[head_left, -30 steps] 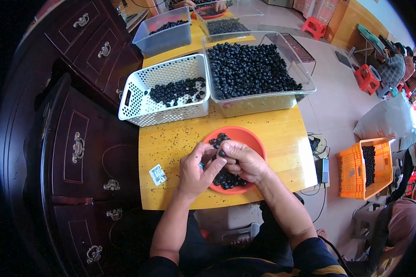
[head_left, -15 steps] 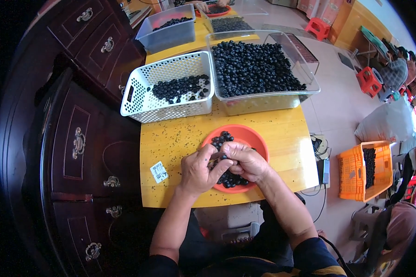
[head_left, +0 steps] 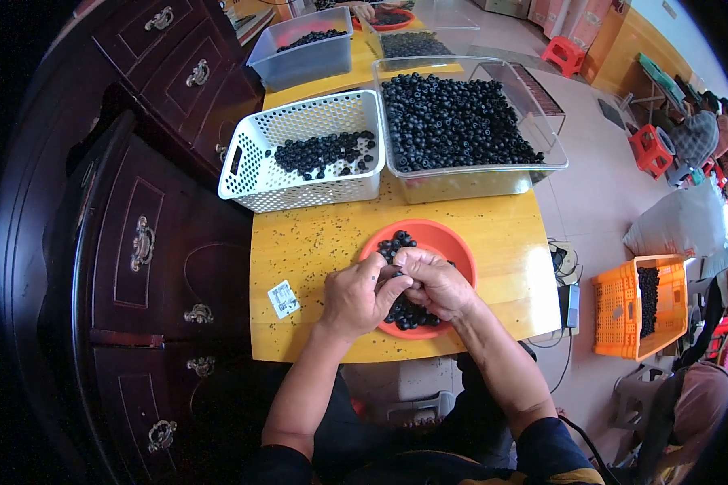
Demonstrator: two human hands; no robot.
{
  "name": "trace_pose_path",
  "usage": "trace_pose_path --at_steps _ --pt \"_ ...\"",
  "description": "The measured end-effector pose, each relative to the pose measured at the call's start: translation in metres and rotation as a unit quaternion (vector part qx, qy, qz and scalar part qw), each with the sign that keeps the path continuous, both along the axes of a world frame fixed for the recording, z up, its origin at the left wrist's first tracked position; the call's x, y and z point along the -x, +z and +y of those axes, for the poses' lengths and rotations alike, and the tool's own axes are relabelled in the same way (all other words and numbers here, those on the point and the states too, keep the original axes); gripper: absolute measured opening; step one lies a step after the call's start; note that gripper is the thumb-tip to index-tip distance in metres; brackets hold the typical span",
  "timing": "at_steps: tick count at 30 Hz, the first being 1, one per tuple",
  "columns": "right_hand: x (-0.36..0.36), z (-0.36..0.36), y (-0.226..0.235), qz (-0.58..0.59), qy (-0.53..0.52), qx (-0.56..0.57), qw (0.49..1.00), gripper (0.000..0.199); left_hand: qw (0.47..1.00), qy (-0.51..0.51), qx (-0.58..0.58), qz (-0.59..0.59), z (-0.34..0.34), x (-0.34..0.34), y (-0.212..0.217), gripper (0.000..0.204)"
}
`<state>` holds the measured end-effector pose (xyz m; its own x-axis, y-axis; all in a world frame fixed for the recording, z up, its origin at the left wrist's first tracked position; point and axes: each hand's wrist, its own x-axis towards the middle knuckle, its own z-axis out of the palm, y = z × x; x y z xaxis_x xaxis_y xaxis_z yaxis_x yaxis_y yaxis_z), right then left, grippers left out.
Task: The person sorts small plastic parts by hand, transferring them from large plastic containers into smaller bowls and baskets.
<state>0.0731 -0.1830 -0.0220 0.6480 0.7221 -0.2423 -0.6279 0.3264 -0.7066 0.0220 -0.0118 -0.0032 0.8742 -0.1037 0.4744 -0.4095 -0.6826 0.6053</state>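
Over a red-orange plastic bowl [head_left: 461, 252] both my hands meet, fingertips nearly touching. My left hand [head_left: 354, 297] is closed, thumb and forefinger pinching at a small black round piece [head_left: 397, 275], mostly hidden by the fingers. My right hand [head_left: 438, 284] is closed too, its thumb and fingers pressed together at the same spot. Whether it grips that piece or something finer I cannot make out. Black round bead-like pieces [head_left: 412, 317] lie in the bowl below and beyond the hands.
Behind the bowl stand a white perforated basket [head_left: 299, 196] with some black pieces and a clear bin [head_left: 477, 171] heaped with them. Dark crumbs and a white label [head_left: 283, 300] lie on the yellow table [head_left: 510, 299]. Dark drawers [head_left: 141, 242] rise at left; an orange crate [head_left: 615, 323] sits at right.
The whole view has shifted slightly, the table and containers now sitting a little further right. My hands stay together above the bowl, with small finger movements.
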Motion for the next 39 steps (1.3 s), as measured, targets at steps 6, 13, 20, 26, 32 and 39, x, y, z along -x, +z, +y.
trace_pose_path --at_steps 6,13,20,26,32,39 --pt "0.002 0.001 0.001 0.016 -0.032 0.004 0.999 0.02 1.0 0.014 0.002 0.008 -0.004 0.0 -0.002 0.037" --pt "0.004 0.001 0.0 0.026 -0.053 -0.004 0.998 0.018 0.999 0.017 -0.006 0.028 -0.007 -0.001 -0.001 0.037" --pt "0.007 0.001 -0.003 0.057 -0.047 -0.031 0.997 0.018 0.999 -0.001 -0.012 0.04 -0.005 -0.001 0.001 0.037" --pt "0.009 0.003 -0.002 0.073 -0.045 -0.034 0.996 0.017 0.999 -0.005 -0.027 0.03 -0.002 -0.001 -0.003 0.037" --pt "0.011 0.003 0.0 0.087 -0.041 -0.041 0.995 0.019 1.0 0.01 -0.017 -0.001 -0.001 -0.003 -0.008 0.038" --pt "0.011 0.001 0.002 0.159 -0.014 -0.063 0.985 0.017 0.999 0.021 0.015 0.019 -0.003 -0.001 0.006 0.04"
